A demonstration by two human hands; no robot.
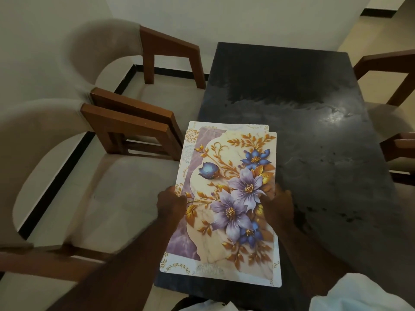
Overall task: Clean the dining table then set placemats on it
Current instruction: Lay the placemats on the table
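Note:
A stack of floral placemats, cream with purple and blue flowers and gold leaves, is held over the near left part of the dark stone dining table. A second mat's edge shows under the top one at the far and left sides. My left hand grips the stack's left edge, thumb on top. My right hand grips the right edge. The stack overhangs the table's left edge slightly. The tabletop shows wet streaks and a shiny patch on its right side.
Two cushioned chairs with wooden arms stand close along the table's left side. Another chair sits at the right side. A white cloth or sleeve shows at the bottom right. A wall runs behind the table.

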